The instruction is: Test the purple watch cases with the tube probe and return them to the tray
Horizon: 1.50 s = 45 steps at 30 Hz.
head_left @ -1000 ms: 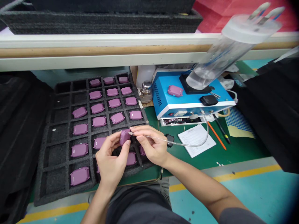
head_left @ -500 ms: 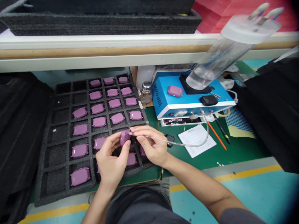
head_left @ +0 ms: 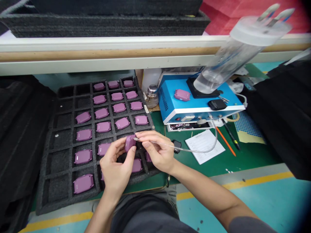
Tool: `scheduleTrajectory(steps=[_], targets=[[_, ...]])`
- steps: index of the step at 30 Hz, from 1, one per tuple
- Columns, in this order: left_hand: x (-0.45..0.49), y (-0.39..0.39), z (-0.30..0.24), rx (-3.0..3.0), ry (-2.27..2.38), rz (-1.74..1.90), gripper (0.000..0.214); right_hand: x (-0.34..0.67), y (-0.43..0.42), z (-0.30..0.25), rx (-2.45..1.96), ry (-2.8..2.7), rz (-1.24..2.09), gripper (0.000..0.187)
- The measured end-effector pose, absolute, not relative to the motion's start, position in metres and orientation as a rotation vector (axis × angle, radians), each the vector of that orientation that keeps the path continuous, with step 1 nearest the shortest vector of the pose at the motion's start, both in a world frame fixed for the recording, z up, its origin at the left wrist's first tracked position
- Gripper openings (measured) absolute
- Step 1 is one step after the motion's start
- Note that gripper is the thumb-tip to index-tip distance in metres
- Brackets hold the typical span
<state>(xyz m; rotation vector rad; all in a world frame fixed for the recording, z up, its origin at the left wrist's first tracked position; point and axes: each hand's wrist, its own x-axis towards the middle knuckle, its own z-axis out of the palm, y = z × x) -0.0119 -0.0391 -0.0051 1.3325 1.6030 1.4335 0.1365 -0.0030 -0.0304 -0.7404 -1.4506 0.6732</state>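
A purple watch case (head_left: 129, 142) is pinched on edge between the thumb and fingers of my left hand (head_left: 116, 163). My right hand (head_left: 159, 152) grips the end of a clear thin tube (head_left: 187, 150), and the tube's small tip touches the side of the case. From there the tube curves back to the front of a blue machine (head_left: 172, 102). Below both hands lies a black foam tray (head_left: 57, 191), whose compartments hold several more purple cases (head_left: 83, 156). My hands hide part of the tray's near right side.
On the machine stand a clear cylinder (head_left: 218, 71), another purple case (head_left: 182, 94) and a black case (head_left: 217, 104). A paper pad (head_left: 205, 147), an orange pencil (head_left: 225, 141) and a black pen (head_left: 230, 134) lie to the right. Behind the tray is a glass bottle (head_left: 152, 96); a shelf edge (head_left: 97, 63) runs above.
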Motion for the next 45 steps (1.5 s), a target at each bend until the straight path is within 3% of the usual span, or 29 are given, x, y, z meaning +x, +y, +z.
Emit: scheduleTrajectory(steps=[45], targets=[[-0.0121,-0.0387,-0.0047,1.353,1.622,1.422,0.026,0.1365,-0.0034,-0.0305,-0.761,-1.459,0.657,0.016]])
